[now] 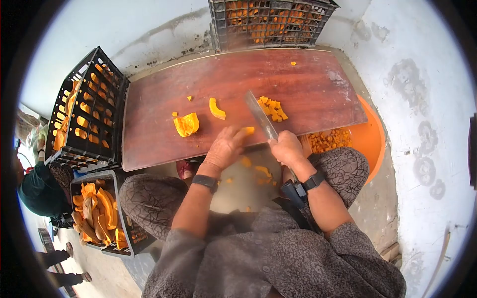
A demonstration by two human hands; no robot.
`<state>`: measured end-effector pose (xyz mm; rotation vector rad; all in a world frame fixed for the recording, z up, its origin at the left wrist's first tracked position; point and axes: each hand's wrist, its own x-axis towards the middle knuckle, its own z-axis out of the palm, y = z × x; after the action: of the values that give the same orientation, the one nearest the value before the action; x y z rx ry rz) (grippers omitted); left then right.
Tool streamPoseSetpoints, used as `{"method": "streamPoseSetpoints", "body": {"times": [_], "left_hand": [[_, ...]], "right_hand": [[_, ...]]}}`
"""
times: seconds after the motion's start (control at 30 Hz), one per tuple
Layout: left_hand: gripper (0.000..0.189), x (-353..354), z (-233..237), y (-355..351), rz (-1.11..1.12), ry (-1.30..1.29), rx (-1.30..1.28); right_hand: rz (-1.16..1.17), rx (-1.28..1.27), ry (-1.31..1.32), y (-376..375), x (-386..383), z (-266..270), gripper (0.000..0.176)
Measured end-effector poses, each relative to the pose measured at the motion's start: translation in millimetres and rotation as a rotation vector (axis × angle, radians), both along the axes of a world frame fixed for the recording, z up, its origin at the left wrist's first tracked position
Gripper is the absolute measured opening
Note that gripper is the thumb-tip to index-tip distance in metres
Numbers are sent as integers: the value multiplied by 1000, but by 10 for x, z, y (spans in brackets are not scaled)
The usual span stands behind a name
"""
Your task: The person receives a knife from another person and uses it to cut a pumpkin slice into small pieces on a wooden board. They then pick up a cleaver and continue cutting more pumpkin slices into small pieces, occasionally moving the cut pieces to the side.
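My right hand (287, 148) grips the handle of a broad kitchen knife (260, 114), its blade slanting up and left over the red-brown board (308, 79). Close by on the left, my left hand (224, 148) has its fingers bent around a small piece of orange pumpkin (248, 130) at the board's near edge. Just right of the blade lies a pile of pumpkin cubes (272, 108). A curved pumpkin slice (217, 109) and a larger pumpkin chunk (187, 125) rest on the board beyond my left hand.
An orange basin (372, 134) with diced pumpkin (330, 140) sits partly under the board's right end. Black crates of pumpkin stand at the back (273, 25) and left (89, 109); a grey crate (130, 228) is lower left. Dropped pieces (263, 171) lie below. Another person (44, 188) is far left.
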<state>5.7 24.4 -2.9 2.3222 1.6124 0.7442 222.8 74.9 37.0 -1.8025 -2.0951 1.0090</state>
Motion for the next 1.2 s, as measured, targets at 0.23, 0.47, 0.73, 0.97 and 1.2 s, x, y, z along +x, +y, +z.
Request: {"method": "streamPoseSetpoints", "body": {"times": [0.23, 0.47, 0.73, 0.97, 1.2], "left_hand": [[39, 75, -64, 75, 52, -119, 72], [28, 122, -130, 111, 159, -181, 116], [27, 134, -160, 136, 201, -193, 118], [27, 116, -208, 173, 202, -228, 103], [28, 111, -179, 180, 192, -289, 104]], "right_hand": [[48, 76, -17, -54, 1, 78, 35], [71, 140, -156, -174, -53, 443, 35], [105, 134, -185, -182, -72, 459, 35], [139, 144, -204, -152, -77, 423, 34], [142, 102, -238, -120, -53, 460, 33]]}}
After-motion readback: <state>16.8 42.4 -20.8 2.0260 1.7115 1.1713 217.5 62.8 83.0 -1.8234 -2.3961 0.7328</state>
